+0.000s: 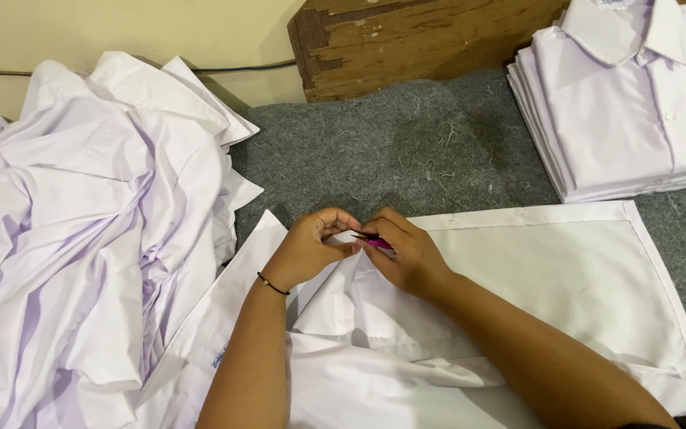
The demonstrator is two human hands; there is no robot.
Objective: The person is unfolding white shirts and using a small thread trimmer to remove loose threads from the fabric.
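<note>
Light's coming in soft and even from overhead, nothing's blowing out except a bit on the white shirts [81, 238]. Hands are casting faint shadows, edges staying pretty sharp, barely any blur.

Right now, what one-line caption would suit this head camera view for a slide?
Two hands, left hand and right hand, work a small pink tool at a white shirt on grey felt table.

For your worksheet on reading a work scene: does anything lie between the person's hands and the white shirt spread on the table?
Nothing visible does. Both the left hand and the right hand already rest on the shirt, the right one holding a small pink tool at the cloth.
</note>
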